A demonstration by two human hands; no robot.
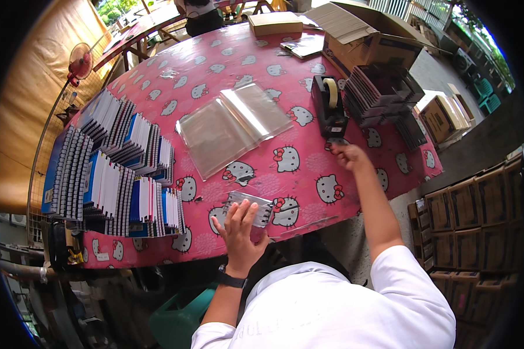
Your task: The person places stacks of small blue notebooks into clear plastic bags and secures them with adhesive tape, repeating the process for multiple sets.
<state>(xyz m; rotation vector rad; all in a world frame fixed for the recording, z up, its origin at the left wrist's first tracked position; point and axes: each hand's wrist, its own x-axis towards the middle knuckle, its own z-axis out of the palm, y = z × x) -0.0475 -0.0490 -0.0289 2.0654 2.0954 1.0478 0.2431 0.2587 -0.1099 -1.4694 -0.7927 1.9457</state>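
Observation:
Close to the table's front edge lies a small spiral-bound notebook (263, 213) in shiny clear plastic. My left hand (240, 230) rests on it with fingers stretched out, covering its left part. Farther right, my right hand (349, 156) is closed in a pinch at the front end of a black tape dispenser (330, 107). A short, clear strip of tape (336, 141) shows between the dispenser and my fingertips. Clear plastic sleeves (230, 129) lie flat in the middle of the table, beyond my left hand.
Stacked spiral notebooks (108, 174) fill the table's left side. Dark, thin notebooks (381, 93) are piled right of the dispenser, before an open cardboard box (370, 43). A smaller box (275, 23) stands at the far edge. Stacked cartons (471, 221) stand beyond the right side.

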